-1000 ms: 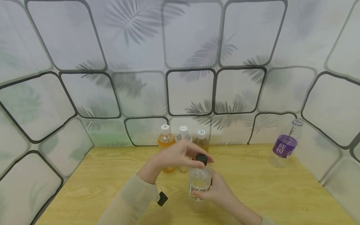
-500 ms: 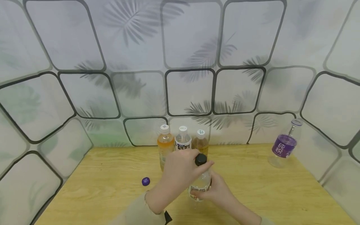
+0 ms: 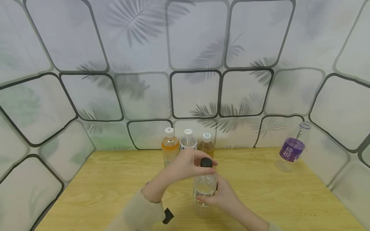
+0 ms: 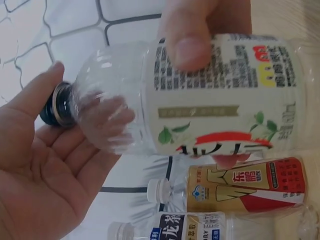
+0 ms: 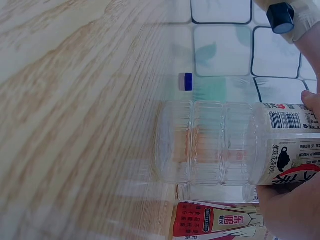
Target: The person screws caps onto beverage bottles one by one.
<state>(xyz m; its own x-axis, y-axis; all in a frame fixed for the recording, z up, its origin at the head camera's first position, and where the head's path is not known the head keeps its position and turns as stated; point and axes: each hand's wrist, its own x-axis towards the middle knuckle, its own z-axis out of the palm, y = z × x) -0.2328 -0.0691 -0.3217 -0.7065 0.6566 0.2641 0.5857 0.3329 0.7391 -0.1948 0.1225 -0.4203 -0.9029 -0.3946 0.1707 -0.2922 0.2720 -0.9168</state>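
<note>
Clear cylindrical plastic bottle with cream printed label: held upright before the person, long axis vertical; base contact with the yellow wood-grain desk uncertain.
Round black cap, at its top: between thumb and fingers of the left hand, curled about it; this hand the nearer.
Right hand: lower, fingers gripping the label.
Behind, in a row: white-capped plastic bottles, orange, clear, amber.
Far right: clear purple-labelled plastic bottle.
Left: small blue cap.
</note>
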